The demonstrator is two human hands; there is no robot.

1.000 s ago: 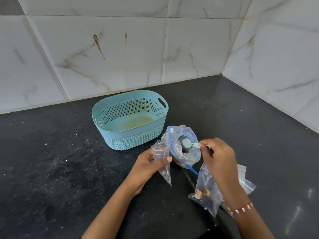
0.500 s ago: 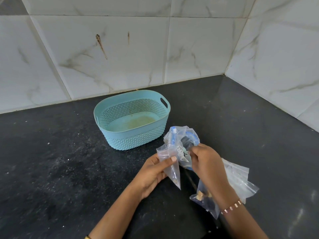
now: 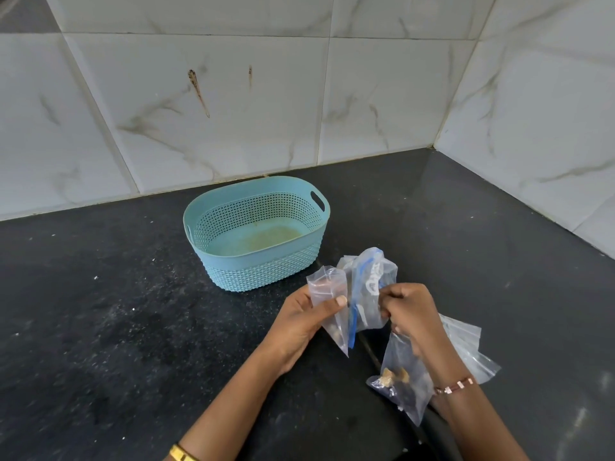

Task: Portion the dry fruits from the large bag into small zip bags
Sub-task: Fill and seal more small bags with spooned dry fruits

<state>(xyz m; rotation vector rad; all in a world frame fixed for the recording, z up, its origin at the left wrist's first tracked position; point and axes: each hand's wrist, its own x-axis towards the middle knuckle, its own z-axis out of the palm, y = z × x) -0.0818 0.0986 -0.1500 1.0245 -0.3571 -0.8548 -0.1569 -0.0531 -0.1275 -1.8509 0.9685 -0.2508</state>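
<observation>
The spoon is now gone from sight. The left hand (image 3: 307,322) is pinching a clear small bag (image 3: 327,296); the right hand (image 3: 411,314) is gripping the crinkled large bag (image 3: 371,287) above the black counter (image 3: 100,327), near the perforated teal basket (image 3: 256,234).

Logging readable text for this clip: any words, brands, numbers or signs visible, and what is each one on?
None can be read.
Large bag: white printed marks beside the blue zip strip, too crumpled and blurred to read.
Small zip bags, basket, wall tiles, bracelet: no text visible.
</observation>
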